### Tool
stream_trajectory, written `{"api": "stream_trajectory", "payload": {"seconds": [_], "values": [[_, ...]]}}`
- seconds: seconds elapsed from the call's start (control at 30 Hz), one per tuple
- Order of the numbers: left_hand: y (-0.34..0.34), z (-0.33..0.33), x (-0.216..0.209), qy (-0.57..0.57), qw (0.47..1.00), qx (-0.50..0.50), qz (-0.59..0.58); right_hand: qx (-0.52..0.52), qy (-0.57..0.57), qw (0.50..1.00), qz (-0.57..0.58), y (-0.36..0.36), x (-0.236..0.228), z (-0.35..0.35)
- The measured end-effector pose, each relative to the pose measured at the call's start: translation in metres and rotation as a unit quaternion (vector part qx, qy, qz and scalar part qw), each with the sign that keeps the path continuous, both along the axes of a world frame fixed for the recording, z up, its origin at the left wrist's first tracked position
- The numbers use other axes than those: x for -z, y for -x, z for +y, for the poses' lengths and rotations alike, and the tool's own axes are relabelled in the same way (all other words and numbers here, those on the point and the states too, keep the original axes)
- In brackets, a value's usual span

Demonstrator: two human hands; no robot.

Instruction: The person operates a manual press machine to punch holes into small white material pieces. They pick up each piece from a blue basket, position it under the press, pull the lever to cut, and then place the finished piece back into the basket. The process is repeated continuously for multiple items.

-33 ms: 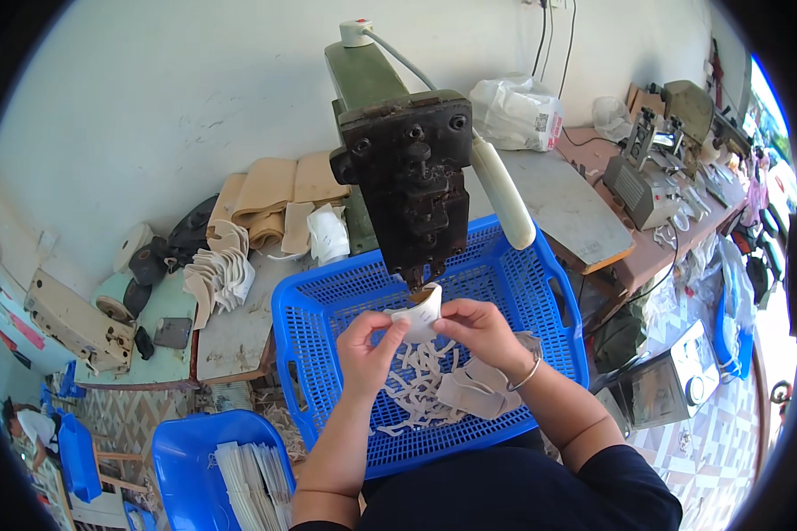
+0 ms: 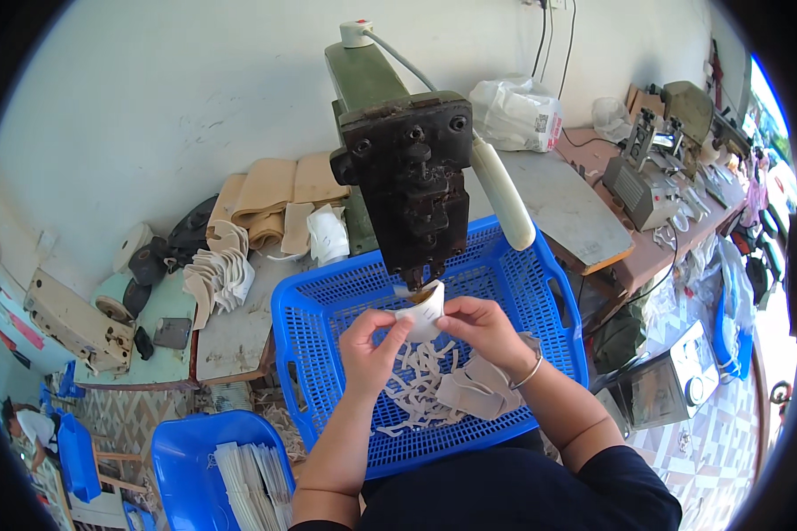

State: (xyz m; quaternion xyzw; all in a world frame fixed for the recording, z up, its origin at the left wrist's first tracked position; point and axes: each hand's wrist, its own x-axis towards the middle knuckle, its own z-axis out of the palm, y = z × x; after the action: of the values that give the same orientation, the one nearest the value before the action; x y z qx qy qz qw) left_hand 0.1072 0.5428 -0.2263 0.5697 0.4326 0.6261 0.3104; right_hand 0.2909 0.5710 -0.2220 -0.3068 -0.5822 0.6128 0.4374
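A curved white sheet piece (image 2: 423,323), perhaps stiff fabric or leather, is stretched between my hands right under the working end of a green and black machine head (image 2: 421,177). My left hand (image 2: 372,350) pinches its left edge between thumb and fingers. On the opposite edge my right hand (image 2: 487,332) has a similar pinch. The piece's upper rim meets the machine's lower tip; the exact contact is hidden. Below my hands, a blue plastic basket (image 2: 518,270) holds thin pale offcut strips (image 2: 416,376) and several flat cut pieces (image 2: 478,389).
Stacked curved pieces (image 2: 221,274) and tan sheets (image 2: 279,190) lie on the left bench. A white handle (image 2: 505,190) hangs at the machine's right. Lower left, a blue chair (image 2: 181,451) bears bundled white strips (image 2: 252,482). A grey tabletop (image 2: 567,203) stands right.
The white piece has shifted and turned slightly under the machine tip, with both hands moving a little to the right along with it. Both pinches remain.
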Motion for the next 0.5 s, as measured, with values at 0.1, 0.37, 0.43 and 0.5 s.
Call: {"api": "stream_trajectory", "payload": {"seconds": [0.1,0.37,0.43,0.5], "values": [[-0.011,0.007,-0.004,0.0,0.998,-0.025,0.053,0.003,-0.009,1.0,-0.001,-0.011,-0.001,0.009],[-0.032,0.011,-0.013,0.009,0.995,-0.085,0.049,-0.02,0.012,1.0,0.013,-0.023,-0.007,0.023],[-0.033,0.011,-0.013,0.027,0.997,-0.068,0.016,-0.022,0.014,1.0,0.012,-0.023,-0.008,0.025],[-0.032,0.01,-0.013,0.046,0.997,-0.065,-0.015,-0.026,0.017,0.999,0.012,-0.023,-0.009,0.025]]}}
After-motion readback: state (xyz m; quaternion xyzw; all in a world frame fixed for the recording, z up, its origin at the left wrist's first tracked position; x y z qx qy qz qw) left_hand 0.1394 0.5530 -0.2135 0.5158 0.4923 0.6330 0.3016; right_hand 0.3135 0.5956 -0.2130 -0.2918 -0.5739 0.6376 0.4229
